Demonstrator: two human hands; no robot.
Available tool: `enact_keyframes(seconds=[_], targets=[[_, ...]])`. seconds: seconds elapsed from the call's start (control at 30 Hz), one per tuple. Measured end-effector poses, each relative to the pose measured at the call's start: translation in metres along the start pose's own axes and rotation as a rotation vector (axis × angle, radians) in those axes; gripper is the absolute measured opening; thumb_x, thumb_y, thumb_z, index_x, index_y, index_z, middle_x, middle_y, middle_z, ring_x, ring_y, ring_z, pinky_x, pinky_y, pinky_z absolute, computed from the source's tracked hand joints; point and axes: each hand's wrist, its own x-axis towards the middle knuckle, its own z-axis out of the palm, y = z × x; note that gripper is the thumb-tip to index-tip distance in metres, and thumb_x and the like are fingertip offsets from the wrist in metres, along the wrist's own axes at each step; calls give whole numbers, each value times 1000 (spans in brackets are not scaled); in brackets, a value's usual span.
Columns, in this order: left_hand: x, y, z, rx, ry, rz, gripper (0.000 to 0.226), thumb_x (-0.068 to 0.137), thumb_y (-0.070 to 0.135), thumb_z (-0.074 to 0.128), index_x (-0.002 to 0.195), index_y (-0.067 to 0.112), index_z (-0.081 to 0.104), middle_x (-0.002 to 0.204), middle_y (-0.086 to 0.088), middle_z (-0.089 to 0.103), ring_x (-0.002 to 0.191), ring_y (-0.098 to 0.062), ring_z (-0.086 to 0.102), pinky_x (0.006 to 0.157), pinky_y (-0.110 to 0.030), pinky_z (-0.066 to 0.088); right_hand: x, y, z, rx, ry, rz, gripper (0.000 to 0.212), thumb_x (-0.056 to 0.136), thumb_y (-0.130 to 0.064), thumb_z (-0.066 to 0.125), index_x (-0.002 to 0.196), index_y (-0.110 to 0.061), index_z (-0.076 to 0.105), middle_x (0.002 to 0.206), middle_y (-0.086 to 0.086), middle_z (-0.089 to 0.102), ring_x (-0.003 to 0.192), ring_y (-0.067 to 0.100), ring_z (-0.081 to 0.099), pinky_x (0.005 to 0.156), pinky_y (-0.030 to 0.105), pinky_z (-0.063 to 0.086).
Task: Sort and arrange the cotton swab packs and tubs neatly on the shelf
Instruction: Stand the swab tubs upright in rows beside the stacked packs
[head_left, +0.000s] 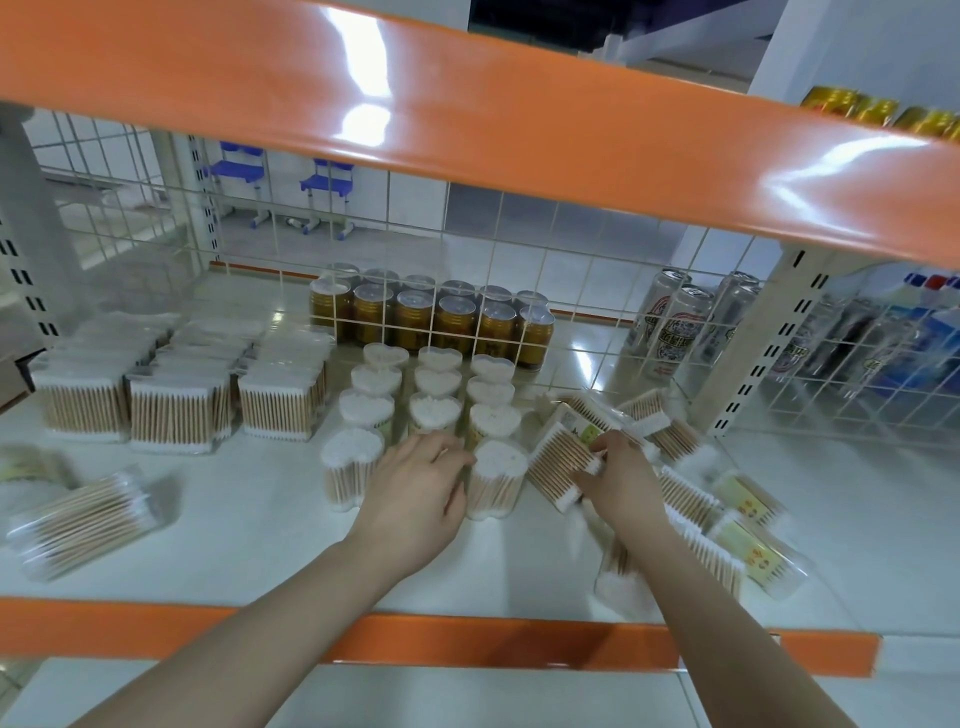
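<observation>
Heart-shaped tubs of cotton swabs (434, 384) stand upright in three rows mid-shelf. My left hand (421, 488) rests between the front tubs, fingers touching the front right tub (496, 480). My right hand (621, 478) grips a tilted swab tub (558, 462) lying just right of that row. Several more tubs and packs (727, 525) lie scattered on their sides to the right. Rectangular swab packs (179, 405) stand in neat rows on the left. One tub (83, 522) lies on its side at the front left.
The white shelf (291, 551) has an orange front edge (441, 639) and an orange beam (467, 119) overhead. A wire grid (571, 291) backs it, with gold cans (431, 317) and tall silver cans (675, 322) behind. A perforated upright (748, 358) stands right.
</observation>
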Motion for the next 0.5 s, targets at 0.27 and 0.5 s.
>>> enact_keyframes(seconds=[0.27, 0.5], targets=[[0, 9, 3, -4, -1, 19, 39, 71, 25, 38, 90, 14, 71, 89, 1, 66, 80, -20, 64, 67, -27, 49, -12, -1, -19, 194, 28, -32, 26, 81, -8, 61, 107, -9, 58, 97, 0, 52, 84, 16, 53, 70, 26, 41], [-4, 18, 12, 21, 62, 80, 29, 67, 22, 51, 89, 18, 70, 85, 5, 65, 75, -18, 62, 62, -27, 49, -25, 2, -41, 303, 60, -41, 17, 82, -9, 62, 99, -10, 60, 87, -3, 55, 79, 14, 53, 59, 15, 38]])
